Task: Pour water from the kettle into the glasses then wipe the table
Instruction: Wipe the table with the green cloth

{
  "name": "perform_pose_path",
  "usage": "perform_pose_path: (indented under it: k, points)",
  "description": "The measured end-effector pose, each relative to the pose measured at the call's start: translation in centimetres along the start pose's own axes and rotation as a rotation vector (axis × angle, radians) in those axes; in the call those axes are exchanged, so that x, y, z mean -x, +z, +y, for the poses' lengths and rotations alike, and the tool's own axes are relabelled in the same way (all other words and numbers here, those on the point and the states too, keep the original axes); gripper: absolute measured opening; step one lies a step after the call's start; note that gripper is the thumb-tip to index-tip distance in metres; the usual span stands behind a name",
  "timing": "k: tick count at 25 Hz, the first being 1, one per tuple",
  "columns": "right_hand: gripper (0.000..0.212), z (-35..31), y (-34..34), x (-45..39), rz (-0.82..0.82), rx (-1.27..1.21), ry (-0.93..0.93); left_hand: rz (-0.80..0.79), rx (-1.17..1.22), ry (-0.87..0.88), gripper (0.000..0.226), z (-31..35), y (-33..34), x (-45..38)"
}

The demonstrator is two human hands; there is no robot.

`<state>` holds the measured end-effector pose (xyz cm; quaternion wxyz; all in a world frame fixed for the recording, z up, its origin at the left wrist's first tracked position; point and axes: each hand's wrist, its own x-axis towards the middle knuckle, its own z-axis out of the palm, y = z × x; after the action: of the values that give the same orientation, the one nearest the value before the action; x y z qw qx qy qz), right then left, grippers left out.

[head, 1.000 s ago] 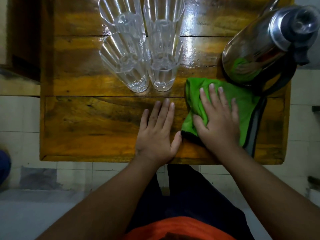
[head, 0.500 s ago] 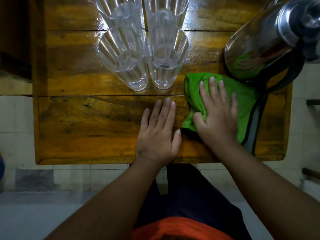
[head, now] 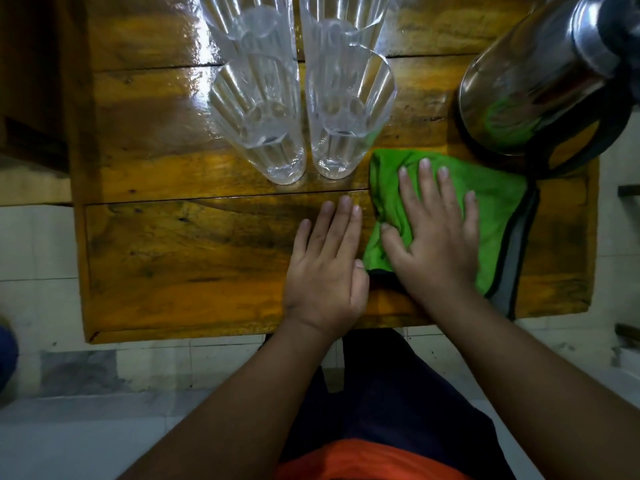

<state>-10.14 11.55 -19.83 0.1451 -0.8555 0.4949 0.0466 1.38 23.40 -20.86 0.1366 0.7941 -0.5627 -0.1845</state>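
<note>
Two bare hands lie flat on a glossy wooden table (head: 173, 258). Beyond the right hand (head: 438, 244), a steel kettle (head: 540, 81); under its spread palm, a green cloth (head: 491, 192). Four clear ribbed glasses (head: 301, 109) stand beyond the open, empty left hand (head: 325, 268).

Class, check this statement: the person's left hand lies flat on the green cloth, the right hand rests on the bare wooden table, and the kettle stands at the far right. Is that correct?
Not quite: the hands are swapped. The head view shows the right hand flat on the green cloth and the left hand on the bare wooden table. The kettle does stand at the far right.
</note>
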Motion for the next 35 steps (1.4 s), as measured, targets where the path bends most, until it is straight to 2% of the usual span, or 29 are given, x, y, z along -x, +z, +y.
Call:
perform_pose_path:
  k: [2,5,10,14,17,21,24,27,30,35]
  points:
    - [0.074,0.5,0.2,1.0,-0.021,0.024,-0.042,0.007,-0.049,-0.056,0.072,-2.6,-1.2,1.1]
    - [0.074,0.0,0.9,4.2,-0.055,0.026,-0.064,0.005,-0.206,-0.249,0.076,-8.3,-3.5,3.3]
    - [0.077,-1.7,1.6,6.0,-0.110,0.017,-0.105,0.009,-0.229,-0.203,0.078,-9.7,-3.3,3.5]
    - [0.077,-4.3,1.3,1.9,-0.039,-0.017,-0.014,0.036,-0.206,-0.204,0.078,-10.1,-3.3,3.6]
    - [0.076,-5.1,1.7,2.4,-0.015,-0.019,-0.011,0.049,-0.197,-0.189,0.078,-10.0,-3.2,3.8]
    - [0.077,-5.7,2.8,7.1,-0.054,0.028,-0.148,0.066,-0.183,-0.190,0.077,-9.9,-3.2,3.7]
    - [0.076,-8.2,3.3,6.2,-0.055,0.019,-0.254,0.066,-0.161,-0.190,0.073,-10.2,-3.2,3.7]
    - [0.074,-11.1,3.2,3.7,-0.054,0.013,-0.238,0.059,-0.101,-0.185,0.070,-10.1,-3.4,3.7]
    - [0.075,-11.3,3.7,4.3,-0.042,0.039,-0.242,0.076,0.012,-0.169,0.070,-11.0,-4.4,4.2]
    - [0.077,-11.7,4.4,7.3,-0.102,0.077,-0.443,0.070,-0.207,-0.318,0.083,-16.1,-6.0,6.5]
